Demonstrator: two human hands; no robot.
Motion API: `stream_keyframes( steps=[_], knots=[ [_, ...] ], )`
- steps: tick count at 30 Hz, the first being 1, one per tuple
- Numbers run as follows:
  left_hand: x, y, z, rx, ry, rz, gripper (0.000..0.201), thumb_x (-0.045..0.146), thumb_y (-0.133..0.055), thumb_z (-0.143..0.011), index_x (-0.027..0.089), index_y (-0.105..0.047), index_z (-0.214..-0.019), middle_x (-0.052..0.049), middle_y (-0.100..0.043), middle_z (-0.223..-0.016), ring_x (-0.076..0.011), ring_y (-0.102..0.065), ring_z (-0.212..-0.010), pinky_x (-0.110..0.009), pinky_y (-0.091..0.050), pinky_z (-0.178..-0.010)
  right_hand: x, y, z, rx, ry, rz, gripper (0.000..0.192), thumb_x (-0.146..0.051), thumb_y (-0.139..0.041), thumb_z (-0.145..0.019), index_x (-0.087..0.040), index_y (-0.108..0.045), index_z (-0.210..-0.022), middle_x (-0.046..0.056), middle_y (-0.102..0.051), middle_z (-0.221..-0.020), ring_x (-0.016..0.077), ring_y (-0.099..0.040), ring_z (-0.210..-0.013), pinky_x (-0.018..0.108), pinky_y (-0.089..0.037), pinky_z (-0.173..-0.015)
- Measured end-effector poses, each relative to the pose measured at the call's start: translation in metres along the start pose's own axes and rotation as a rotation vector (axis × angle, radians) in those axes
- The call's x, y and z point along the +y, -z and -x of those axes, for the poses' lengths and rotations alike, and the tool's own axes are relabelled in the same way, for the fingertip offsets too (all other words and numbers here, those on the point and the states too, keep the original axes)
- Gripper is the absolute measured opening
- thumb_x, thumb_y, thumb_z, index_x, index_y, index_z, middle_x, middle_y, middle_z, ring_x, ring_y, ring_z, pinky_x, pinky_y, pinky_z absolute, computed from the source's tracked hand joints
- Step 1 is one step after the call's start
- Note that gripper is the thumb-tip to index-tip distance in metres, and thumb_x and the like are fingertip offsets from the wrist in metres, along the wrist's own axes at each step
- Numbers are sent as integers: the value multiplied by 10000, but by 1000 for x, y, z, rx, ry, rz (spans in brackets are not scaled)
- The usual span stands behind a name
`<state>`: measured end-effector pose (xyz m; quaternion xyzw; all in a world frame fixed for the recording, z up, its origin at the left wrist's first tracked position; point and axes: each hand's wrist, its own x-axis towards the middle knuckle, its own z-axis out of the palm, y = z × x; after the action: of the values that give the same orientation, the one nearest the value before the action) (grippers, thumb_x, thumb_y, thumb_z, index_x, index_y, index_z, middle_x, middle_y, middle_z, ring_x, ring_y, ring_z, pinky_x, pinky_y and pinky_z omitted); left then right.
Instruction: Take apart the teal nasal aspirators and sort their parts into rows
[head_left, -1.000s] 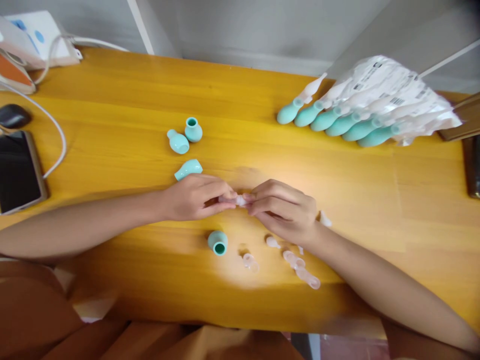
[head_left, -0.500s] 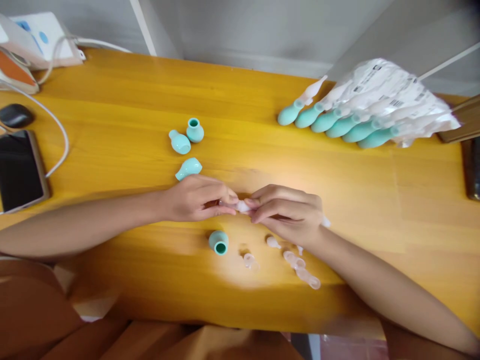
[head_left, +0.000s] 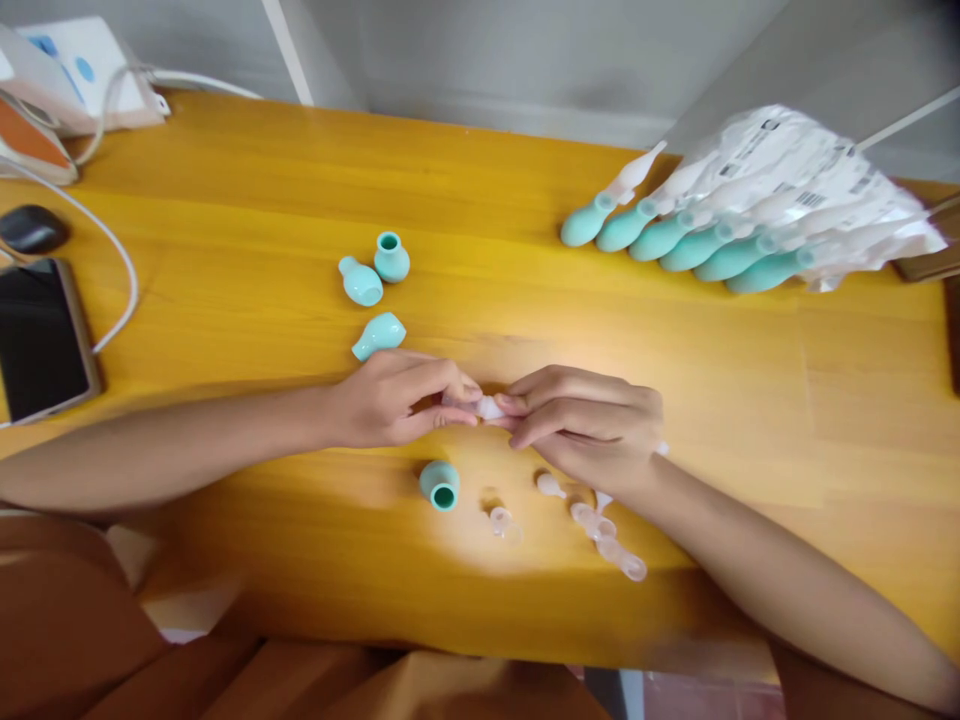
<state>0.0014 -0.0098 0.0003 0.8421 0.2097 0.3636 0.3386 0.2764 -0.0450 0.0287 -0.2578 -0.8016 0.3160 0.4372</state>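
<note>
Over the middle of the table, my left hand [head_left: 409, 398] pinches one end of a small translucent plastic nozzle piece [head_left: 489, 408]. My right hand [head_left: 589, 415] is closed on its other end, so only the whitish middle shows between the fingertips. Just beyond the left wrist lies a glossy teal bulb [head_left: 379, 335]. Another teal bulb [head_left: 439, 486], its open neck facing me, sits below the hands. Near the right wrist are several loose clear plastic parts [head_left: 619, 556], a small whitish tip [head_left: 550, 485] and a clear cap-like piece [head_left: 501, 521].
Farther back are two teal bulbs [head_left: 391, 258]. At the back right, several teal bulbs with pale nozzles [head_left: 654, 238] lie in a row against clear printed plastic bags [head_left: 795, 150]. On the left are a phone [head_left: 41, 340], a black mouse [head_left: 33, 230] and a white cable [head_left: 124, 255].
Both hands keep their hold on the nozzle piece, with only slight finger movement. My right hand sits a little farther right in the picture, as the view has shifted slightly.
</note>
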Motion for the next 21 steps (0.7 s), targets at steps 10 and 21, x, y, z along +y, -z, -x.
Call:
stream_keyframes(
  steps=[10, 21],
  knots=[
    [1, 2, -1, -15, 12, 58, 108, 191, -801, -1050, 233, -702, -1044, -32, -890, -1118, -141, -859, -963, -215, -661, -861, -4, -2, -3, 3, -6, 53, 233, -44, -811, -992, -259, -835, -907, 49, -834, -936, 216, -865, -938, 321, -758, -806],
    [-3, 3, -3, -73, 9, 141, 273, 443, -804, -1069, 236, -719, -1226, -46, -843, -1008, -160, -797, -858, -266, -630, -794, 6, -1, 7, 82, -34, -31, 238, -27, -820, -984, -221, -789, -1117, 84, -853, -1043, 217, -859, -965, 340, -741, -819]
  ],
)
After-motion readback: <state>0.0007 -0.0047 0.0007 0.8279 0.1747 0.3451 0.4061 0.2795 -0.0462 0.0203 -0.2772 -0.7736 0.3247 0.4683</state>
